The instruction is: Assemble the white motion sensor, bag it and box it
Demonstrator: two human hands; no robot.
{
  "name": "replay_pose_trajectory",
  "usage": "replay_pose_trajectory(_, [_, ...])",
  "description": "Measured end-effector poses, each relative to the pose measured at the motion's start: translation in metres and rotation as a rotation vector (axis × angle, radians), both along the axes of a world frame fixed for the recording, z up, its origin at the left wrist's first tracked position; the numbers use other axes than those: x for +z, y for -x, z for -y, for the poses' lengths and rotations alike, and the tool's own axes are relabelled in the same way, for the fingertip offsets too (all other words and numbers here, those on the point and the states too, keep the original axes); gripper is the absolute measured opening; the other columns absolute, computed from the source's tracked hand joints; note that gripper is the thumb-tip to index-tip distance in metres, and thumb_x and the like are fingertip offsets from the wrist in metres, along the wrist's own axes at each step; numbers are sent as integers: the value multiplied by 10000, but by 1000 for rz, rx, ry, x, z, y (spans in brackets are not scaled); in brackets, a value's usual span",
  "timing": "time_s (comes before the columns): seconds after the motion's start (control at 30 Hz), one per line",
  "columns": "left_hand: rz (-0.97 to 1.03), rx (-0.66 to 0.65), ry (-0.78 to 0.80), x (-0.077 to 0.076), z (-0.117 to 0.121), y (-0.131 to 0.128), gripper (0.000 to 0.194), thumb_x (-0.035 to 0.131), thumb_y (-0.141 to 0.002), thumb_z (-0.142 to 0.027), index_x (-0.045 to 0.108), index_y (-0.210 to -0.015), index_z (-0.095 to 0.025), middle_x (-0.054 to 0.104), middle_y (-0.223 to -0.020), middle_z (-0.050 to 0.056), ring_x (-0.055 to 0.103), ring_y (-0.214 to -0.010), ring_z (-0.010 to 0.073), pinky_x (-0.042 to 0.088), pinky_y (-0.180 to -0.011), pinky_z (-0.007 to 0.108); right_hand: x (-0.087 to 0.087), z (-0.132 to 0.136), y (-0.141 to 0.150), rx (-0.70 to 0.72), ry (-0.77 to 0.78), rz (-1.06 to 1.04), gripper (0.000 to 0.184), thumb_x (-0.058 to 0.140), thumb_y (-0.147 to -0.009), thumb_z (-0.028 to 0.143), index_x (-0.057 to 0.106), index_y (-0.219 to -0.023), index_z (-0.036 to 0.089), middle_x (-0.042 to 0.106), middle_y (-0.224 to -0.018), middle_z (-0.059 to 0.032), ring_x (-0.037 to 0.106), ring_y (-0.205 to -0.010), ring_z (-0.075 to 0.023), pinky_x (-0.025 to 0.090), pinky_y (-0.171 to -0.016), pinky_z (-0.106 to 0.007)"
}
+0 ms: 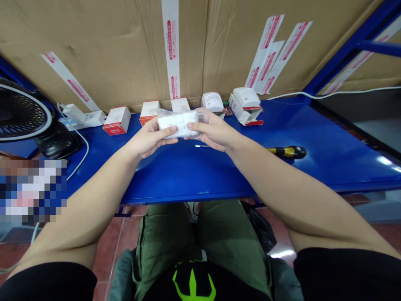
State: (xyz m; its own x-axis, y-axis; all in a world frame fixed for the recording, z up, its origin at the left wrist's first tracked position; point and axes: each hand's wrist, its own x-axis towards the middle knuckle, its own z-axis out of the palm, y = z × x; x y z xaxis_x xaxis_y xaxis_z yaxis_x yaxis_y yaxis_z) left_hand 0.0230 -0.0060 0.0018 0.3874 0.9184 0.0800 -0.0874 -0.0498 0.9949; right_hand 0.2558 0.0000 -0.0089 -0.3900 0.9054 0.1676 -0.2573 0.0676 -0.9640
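Observation:
Between my two hands, above the blue table (175,179), is a white block-shaped item in a clear plastic bag (180,124). My left hand (153,136) grips its left end, thumb on the near face. At the right end my right hand (211,129) holds it the same way, fingers curled behind. What the wrapped item is cannot be made out. Under my right forearm lies a screwdriver with a yellow and black handle (288,151); its shaft is partly hidden, and the tip shows near my right hand.
Along the cardboard backing stand several small red and white boxes (117,120). Two open boxes hold white rounded devices (247,97), with a small circuit board (227,109) between them. At left are a black fan (25,110), a power strip (90,119) and a white cable (84,156).

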Motion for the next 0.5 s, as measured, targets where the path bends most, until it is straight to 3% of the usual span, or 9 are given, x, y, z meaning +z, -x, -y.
replay_pose_trajectory(0.13, [73, 108, -29, -3, -7, 2, 520, 1090, -729, -386, 798, -1132, -237, 859, -1239, 66, 860, -1092, 229, 738, -768, 195, 7, -5, -9, -64, -3, -38, 372, 808, -874, 331, 474, -1033, 297, 696, -1129, 5, 745, -1018, -217, 727, -871, -486])
replay_pose_trajectory(0.27, [75, 152, -79, -4, -11, 5, 566, 1100, -685, -392, 789, -1138, -255, 860, -1234, 55, 847, -1056, 205, 711, -750, 173, 12, -7, -15, -135, -61, 43, 363, 786, -884, 388, 480, -1065, 312, 672, -1089, 22, 735, -927, -194, 725, -793, -446])
replay_pose_trajectory(0.4, [46, 135, -148, -4, -10, 3, 556, 1097, -657, -365, 774, -1090, -238, 858, -1156, 57, 839, -1035, 212, 706, -777, 206, 9, 0, -9, -43, -117, 99, 627, 981, -736, 416, 566, -1192, 302, 727, -1208, -38, 764, -1044, -246, 736, -779, -428])
replay_pose_trajectory(0.5, [24, 130, -183, -4, -9, 1, 544, 1087, -651, -321, 757, -1072, -222, 848, -1080, 54, 835, -1009, 221, 710, -801, 240, 6, 2, -5, 17, -122, 132, 675, 1073, -624, 416, 664, -1129, 236, 773, -1090, -58, 767, -952, -233, 741, -800, -418])
